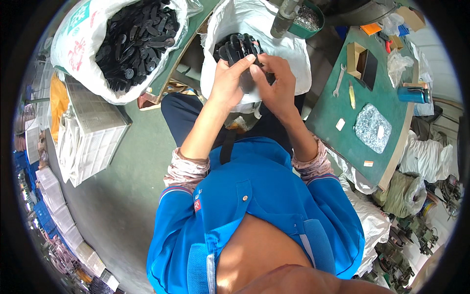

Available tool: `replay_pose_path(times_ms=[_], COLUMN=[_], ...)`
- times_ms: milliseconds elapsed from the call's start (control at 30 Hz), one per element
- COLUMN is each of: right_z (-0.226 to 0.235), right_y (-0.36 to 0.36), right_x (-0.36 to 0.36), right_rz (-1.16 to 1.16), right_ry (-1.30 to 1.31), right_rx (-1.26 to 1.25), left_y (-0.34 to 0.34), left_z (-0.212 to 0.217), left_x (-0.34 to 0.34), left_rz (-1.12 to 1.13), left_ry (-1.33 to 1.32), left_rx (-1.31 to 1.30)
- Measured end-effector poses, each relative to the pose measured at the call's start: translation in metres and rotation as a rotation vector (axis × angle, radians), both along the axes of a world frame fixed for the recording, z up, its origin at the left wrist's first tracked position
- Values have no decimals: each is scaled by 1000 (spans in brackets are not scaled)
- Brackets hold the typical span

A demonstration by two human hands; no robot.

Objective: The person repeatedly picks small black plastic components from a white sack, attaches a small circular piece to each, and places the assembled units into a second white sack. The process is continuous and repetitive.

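My left hand (pixel 229 83) and my right hand (pixel 280 87) are close together, fingers closed round a bunch of black flat parts (pixel 239 46) with rounded ends. Both thumbs lie over the near side of the bunch, and my fingers hide some of it. Directly beneath is an open white sack (pixel 289 56) between my knees; how much lies inside it is hidden by my hands. To the left, a large white woven sack (pixel 73 36) is heaped with similar black parts (pixel 142 41), elongated and round-ended.
A machine's metal column (pixel 284 19) stands just beyond the white sack, beside a green tub (pixel 308 22) of metal shavings. On the right, a green worktable (pixel 323 110) carries a wrench (pixel 339 80), a yellow cutter (pixel 352 95) and a plastic-wrapped packet (pixel 373 128). White crates (pixel 95 127) stand left.
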State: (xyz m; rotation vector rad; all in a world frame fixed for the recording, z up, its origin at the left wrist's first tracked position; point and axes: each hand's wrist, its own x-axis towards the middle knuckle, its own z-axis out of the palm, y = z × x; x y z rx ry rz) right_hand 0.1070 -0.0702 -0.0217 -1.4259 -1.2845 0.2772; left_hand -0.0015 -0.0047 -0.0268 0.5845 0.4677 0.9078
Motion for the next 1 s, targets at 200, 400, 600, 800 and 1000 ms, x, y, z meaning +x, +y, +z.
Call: replay_pose_path(times_ms=[200, 400, 600, 800, 1000], right_z=[15, 31, 41, 54, 83], right_y=[13, 8, 3, 5, 34], right_x=[22, 38, 45, 67, 113], right_rz=[127, 282, 315, 368, 309], right_ry=[445, 615, 66, 211, 368], right_rx=[-222, -132, -183, -371, -178], left_y=[-7, -2, -9, -8, -1], left_z=[13, 10, 23, 25, 21], left_x=[-3, -11, 1, -4, -9], left_rz=[-4, 34, 20, -132, -103], left_ry=[159, 307, 385, 203, 98], left_rx=[64, 170, 267, 76, -56])
